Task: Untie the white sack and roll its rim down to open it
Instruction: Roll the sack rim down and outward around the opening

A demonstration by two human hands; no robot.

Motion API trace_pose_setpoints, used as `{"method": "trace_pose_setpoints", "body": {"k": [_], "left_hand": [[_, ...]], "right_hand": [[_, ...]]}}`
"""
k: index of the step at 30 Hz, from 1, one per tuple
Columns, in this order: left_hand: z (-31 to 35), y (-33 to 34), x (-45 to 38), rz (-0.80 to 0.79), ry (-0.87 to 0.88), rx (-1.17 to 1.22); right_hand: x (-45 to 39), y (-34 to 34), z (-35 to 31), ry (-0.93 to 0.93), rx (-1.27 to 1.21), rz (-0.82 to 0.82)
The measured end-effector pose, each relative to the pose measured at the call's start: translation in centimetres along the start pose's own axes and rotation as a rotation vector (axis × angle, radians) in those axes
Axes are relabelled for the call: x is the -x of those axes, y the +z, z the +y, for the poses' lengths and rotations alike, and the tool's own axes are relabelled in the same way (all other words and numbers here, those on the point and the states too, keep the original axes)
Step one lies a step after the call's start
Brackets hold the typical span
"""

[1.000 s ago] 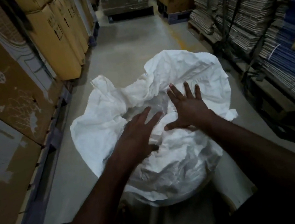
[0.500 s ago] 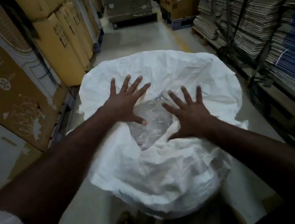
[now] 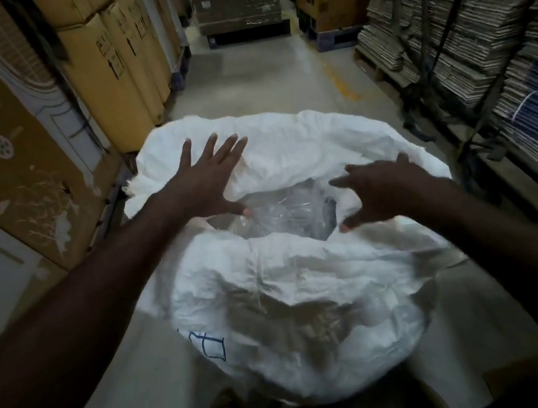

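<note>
A: What's nearest you?

B: The sack (image 3: 293,302), on the floor (image 3: 262,79) right in front of you. Its mouth gapes, and a clear liner (image 3: 282,214) shows inside.

A: And your hands?

B: Your right hand (image 3: 384,189) hangs over the mouth's right edge, fingers loosely bent, gripping nothing. Your left hand (image 3: 205,181) lies flat on the far left rim, fingers spread.

A: Beyond that?

B: Boxes (image 3: 116,73) stand on your left, flat cardboard (image 3: 463,27) is stacked on your right.
</note>
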State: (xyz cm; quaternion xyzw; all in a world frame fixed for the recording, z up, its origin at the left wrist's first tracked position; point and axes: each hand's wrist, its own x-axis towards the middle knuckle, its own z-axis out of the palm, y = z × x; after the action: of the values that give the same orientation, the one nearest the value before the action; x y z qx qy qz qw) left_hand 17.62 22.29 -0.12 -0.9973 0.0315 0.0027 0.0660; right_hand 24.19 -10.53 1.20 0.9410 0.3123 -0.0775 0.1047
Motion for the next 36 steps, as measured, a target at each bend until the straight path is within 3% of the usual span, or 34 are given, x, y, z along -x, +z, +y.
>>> {"method": "trace_pose_setpoints", "body": {"k": [3,5,7,11,16,21,23,25,28,31,36], "left_hand": [[4.2,-1.0,2.9,0.109,-0.035,0.004],[7.4,0.1,5.2,0.132,-0.052,0.014],[9.4,2.0,7.4,0.124,-0.058,0.063],[9.5,5.5,11.1,-0.085,-0.096,0.127],[8.0,7.9,14.2,-0.270,-0.065,0.139],[8.7,5.7,13.1,-0.244,-0.059,0.149],[9.5,3.3,13.0,-0.189,-0.028,0.125],[10.2,0.9,13.8,-0.110,-0.006,0.178],[11.6,-0.9,17.0,0.037,0.014,0.371],[12.8,-0.6,19.9,0.129,0.113,0.387],[14.5,1.2,21.4,0.142,0.180,0.316]], "right_hand": [[-1.0,-2.9,-2.9,-0.136,-0.119,0.405],[-3.0,-3.1,-5.5,-0.212,-0.096,0.519],[-5.3,-1.9,-7.7,-0.216,0.035,0.452],[-9.5,1.4,-6.4,-0.167,0.189,0.359],[-12.7,2.7,1.1,0.062,0.059,0.205],[-12.0,1.5,1.9,0.149,-0.025,0.016],[-9.4,-0.1,0.0,0.115,-0.027,0.059],[-4.6,-1.9,-1.8,0.034,-0.123,0.211],[4.4,-2.7,-4.8,-0.247,-0.385,0.435],[12.4,1.2,-7.5,-0.456,-0.418,0.428],[15.9,8.3,-8.8,-0.496,-0.275,0.364]]}}
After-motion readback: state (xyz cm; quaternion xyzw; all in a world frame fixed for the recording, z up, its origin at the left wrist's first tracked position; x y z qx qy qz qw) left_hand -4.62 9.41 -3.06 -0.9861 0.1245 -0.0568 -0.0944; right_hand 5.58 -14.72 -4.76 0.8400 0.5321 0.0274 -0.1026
